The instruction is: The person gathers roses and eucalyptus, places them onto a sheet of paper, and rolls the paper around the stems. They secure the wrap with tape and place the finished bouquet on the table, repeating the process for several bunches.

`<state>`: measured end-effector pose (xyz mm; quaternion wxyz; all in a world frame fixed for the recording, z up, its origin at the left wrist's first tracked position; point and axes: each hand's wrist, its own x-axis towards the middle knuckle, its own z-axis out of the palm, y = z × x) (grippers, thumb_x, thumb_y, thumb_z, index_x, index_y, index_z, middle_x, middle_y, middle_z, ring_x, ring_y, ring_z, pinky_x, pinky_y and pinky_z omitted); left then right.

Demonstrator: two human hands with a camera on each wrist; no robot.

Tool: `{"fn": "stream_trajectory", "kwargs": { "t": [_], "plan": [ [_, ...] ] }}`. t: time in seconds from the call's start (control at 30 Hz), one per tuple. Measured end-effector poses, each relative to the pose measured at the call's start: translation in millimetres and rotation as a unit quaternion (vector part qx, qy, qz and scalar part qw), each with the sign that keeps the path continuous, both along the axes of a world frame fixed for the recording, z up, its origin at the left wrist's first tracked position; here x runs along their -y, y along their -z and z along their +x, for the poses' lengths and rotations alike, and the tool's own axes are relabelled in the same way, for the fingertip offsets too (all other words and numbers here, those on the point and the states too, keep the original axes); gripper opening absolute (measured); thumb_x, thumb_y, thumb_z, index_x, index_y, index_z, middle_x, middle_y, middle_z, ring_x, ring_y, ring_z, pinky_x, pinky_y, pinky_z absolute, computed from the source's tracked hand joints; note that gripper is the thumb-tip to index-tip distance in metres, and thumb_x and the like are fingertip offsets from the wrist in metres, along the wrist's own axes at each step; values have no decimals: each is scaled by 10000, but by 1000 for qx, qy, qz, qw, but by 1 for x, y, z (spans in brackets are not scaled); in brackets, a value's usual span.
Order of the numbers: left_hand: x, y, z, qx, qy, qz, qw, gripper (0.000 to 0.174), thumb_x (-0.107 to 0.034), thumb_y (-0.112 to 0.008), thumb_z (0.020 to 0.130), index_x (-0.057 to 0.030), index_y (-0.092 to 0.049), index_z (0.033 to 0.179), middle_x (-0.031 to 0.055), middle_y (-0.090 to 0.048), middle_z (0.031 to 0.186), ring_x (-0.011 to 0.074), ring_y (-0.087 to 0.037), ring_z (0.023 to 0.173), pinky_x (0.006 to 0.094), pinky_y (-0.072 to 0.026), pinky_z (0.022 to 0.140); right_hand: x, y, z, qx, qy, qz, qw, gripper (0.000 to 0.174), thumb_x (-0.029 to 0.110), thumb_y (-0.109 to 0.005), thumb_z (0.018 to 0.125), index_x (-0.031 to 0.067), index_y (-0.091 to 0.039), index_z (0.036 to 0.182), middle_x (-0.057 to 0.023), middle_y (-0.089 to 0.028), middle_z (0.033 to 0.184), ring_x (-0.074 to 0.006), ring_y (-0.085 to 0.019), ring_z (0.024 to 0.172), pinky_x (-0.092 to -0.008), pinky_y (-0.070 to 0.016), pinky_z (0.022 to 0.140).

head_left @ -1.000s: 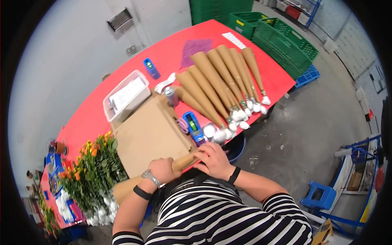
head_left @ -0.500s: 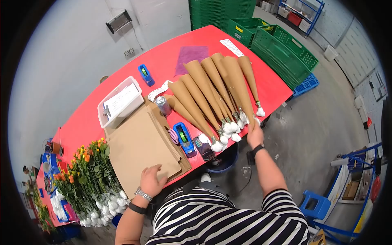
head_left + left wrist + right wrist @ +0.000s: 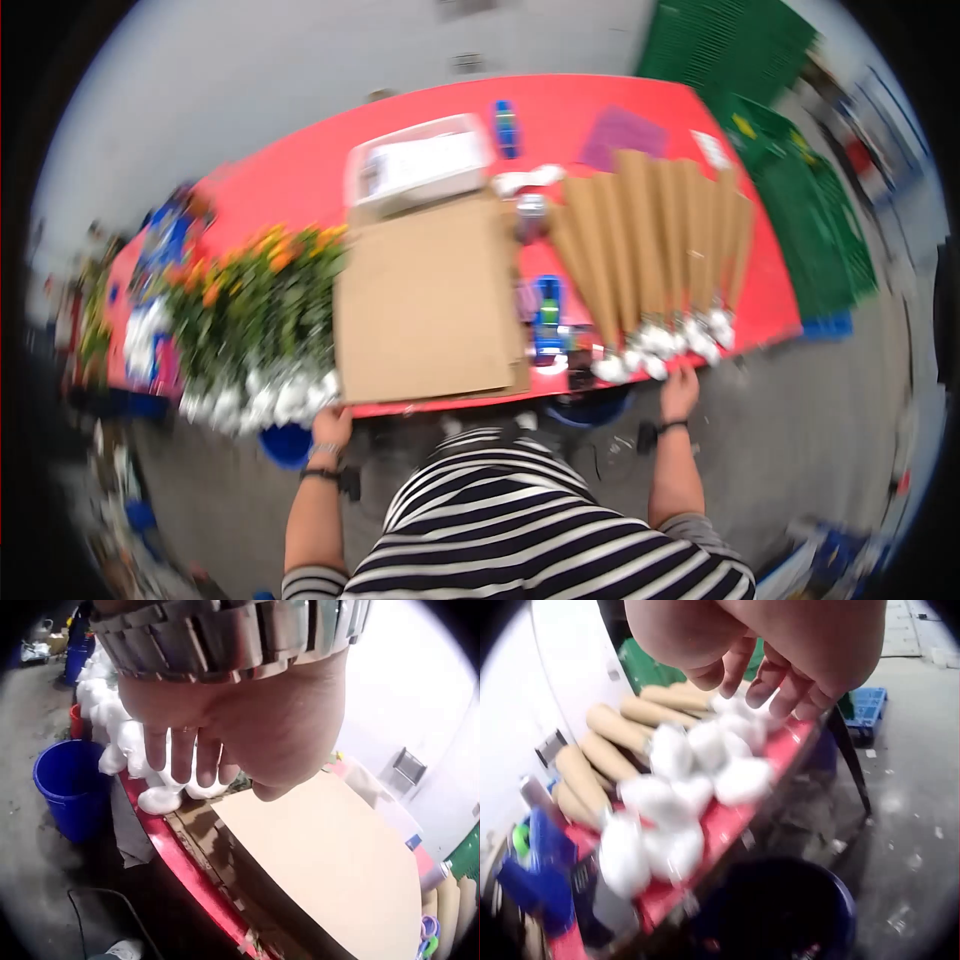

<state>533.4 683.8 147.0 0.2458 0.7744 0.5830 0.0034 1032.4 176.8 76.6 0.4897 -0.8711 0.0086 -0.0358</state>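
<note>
My left hand [image 3: 332,428] is at the table's front edge, between the flower bunches [image 3: 270,300] and a stack of brown paper sheets [image 3: 425,300]. In the left wrist view its relaxed fingers hang near white-wrapped stem ends [image 3: 159,799], holding nothing. At the front right, my right hand [image 3: 680,393] is beside the white ends [image 3: 660,340] of several brown paper cones [image 3: 640,240]. The right wrist view shows its fingers loosely bent with nothing in them. The orange and yellow flowers lie left of the paper stack.
On the red table [image 3: 290,165] are a white bin [image 3: 420,195] with papers, two blue tape dispensers [image 3: 548,335], a spray can [image 3: 532,215] and a purple cloth [image 3: 622,138]. Blue buckets [image 3: 840,900] stand below the front edge. Green crates [image 3: 800,230] are at the right.
A second ago both hands held a paper cone; the right hand then laid it among the others and has let go. The left hand moved left off the paper stack. The head view turned left.
</note>
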Motion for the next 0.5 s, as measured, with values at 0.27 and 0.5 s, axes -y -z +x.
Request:
{"fn": "stream_trajectory", "kwargs": {
  "t": [0.27, 0.5],
  "plan": [
    [-64, 38, -7, 67, -84, 119, 987, 356, -251, -689, 831, 4, -716, 1078, 236, -674, 1134, 414, -630, 1097, 472, -502, 975, 90, 89, -232, -358, -308, -357, 806, 268, 238, -622, 958, -17, -688, 910, -145, -708, 725, -261, -720, 776, -415, -532, 676],
    [-143, 5, -6, 127, -92, 274, 949, 249, -172, -680, 856, -16, -684, 1049, 191, -640, 1116, 391, -589, 1106, 475, -475, 988, 105, 51, -257, -442, -69, -165, 879, 281, 272, -619, 957, -1, -677, 925, -160, -716, 785, -300, -736, 830, -415, -548, 702]
  ]
}}
